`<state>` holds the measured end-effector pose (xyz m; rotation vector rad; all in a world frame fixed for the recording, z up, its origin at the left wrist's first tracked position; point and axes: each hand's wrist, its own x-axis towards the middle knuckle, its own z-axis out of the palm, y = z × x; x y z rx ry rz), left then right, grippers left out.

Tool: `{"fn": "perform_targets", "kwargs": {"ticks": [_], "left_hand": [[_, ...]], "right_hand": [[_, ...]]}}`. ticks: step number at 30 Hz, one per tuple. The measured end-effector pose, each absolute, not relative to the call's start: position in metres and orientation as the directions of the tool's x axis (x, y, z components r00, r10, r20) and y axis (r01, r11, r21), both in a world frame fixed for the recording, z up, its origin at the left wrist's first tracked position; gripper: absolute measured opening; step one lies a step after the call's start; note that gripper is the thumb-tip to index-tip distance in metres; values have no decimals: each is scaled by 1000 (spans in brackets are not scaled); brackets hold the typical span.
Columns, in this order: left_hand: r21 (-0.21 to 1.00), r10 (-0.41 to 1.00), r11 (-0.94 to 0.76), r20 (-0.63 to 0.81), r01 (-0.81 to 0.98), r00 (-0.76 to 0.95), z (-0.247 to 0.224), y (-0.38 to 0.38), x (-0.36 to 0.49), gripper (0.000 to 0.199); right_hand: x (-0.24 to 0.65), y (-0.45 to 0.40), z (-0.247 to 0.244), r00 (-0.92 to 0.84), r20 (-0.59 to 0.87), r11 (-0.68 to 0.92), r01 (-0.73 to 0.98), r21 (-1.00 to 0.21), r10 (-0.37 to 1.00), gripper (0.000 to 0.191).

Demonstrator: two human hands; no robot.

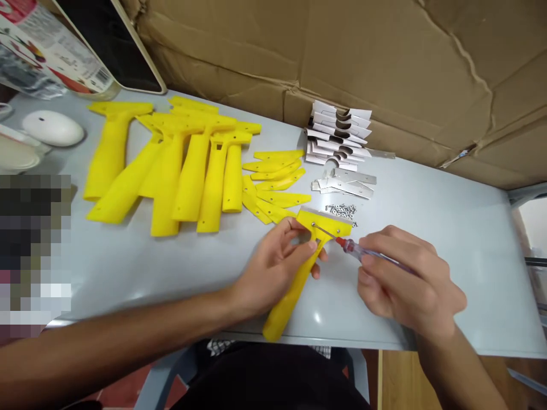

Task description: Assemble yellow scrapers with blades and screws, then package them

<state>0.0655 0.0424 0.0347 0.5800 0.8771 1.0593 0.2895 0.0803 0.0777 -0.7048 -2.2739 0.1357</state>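
Note:
My left hand (276, 265) is closed round the neck of a yellow scraper (294, 290), whose wide head points away from me and carries a metal strip along its far edge. Two screws show in that head. In my right hand (405, 279) is a screwdriver (351, 246) with a clear handle and red collar; its tip touches the left screw. Just beyond the head lies a small pile of screws and nuts (342, 211). Behind them are loose metal blades (348, 183). Several thin yellow plates (277, 199) lie to the left of the pile.
Several yellow handles (188, 176) cover the table's left part. Folded white cards (337, 134) stand by the cardboard wall (384, 68). A phone or tablet (115, 42), a plastic bottle (64, 51) and a white mouse-like object (53, 127) are at the far left.

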Motion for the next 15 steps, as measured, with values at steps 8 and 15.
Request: {"fn": "perform_targets", "kwargs": {"ticks": [8,15], "left_hand": [[813,919,380,-281,-440,275,44,45,65,20],[823,942,320,-226,-469,247,40,44,68,16]], "right_hand": [[289,75,87,-529,720,888,356,-292,449,36],[292,65,104,-528,598,777,559,-290,603,34]]}}
